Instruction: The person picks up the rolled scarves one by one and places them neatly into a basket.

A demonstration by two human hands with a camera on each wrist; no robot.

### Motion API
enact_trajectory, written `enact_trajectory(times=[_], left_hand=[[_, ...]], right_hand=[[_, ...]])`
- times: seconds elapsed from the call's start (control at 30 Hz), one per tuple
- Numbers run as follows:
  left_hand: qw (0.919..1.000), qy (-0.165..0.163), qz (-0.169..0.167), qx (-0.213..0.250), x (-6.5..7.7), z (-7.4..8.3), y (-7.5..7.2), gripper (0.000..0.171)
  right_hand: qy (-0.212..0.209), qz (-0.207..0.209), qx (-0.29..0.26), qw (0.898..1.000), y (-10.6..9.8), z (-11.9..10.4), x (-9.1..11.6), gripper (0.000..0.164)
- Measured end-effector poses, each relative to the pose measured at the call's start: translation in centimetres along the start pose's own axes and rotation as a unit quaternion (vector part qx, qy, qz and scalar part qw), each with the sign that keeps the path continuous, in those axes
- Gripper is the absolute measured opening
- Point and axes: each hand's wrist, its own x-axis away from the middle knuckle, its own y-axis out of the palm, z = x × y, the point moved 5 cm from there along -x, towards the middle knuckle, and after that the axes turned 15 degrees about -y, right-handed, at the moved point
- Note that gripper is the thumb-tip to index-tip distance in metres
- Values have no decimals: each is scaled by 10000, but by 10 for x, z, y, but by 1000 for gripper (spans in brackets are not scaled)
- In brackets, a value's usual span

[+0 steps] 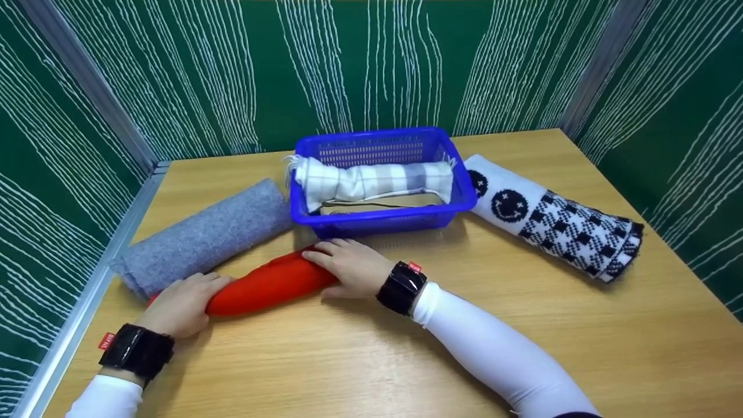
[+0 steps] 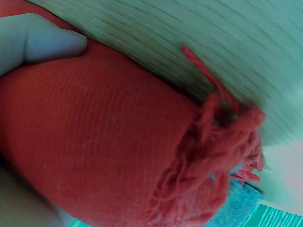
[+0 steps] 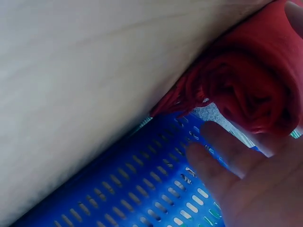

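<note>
A rolled red scarf (image 1: 267,285) with fringed ends lies slantwise on the table in front of the basket. My left hand (image 1: 184,302) grips its left part, the thumb (image 2: 54,45) lying along the near side in the left wrist view. Around the right end, my right hand (image 1: 354,270) has its thumb on the near side and fingers on the far side. In the right wrist view, the scarf's coiled end (image 3: 246,90) shows beside the fingers (image 3: 222,165), some of them stretched out off the cloth.
A blue plastic basket (image 1: 377,219) stands behind the scarf, with a rolled checked cream-and-grey scarf (image 1: 371,180) inside. A rolled grey scarf (image 1: 203,235) lies at the left. A black-and-white patterned roll (image 1: 557,220) lies at the right. Green walls (image 1: 395,64) enclose the wooden table (image 1: 325,371).
</note>
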Motion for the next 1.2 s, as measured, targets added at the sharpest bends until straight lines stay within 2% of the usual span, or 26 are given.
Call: enact_trajectory(times=[0.37, 0.77, 1.07, 1.2], left_hand=[[9999, 4, -103, -10, 1, -2, 0, 77], [9968, -397, -576, 376, 2, -16, 0, 89], [9965, -446, -580, 398, 1, -21, -2, 85], [9969, -423, -541, 392, 1, -20, -2, 81]], right_hand=[[78, -162, -492, 9986, 7, 1, -6, 87], [81, -456, -353, 9983, 1, 6, -18, 82], [125, -690, -441, 9966, -1, 6, -27, 84], [105, -759, -292, 9966, -1, 7, -31, 84]])
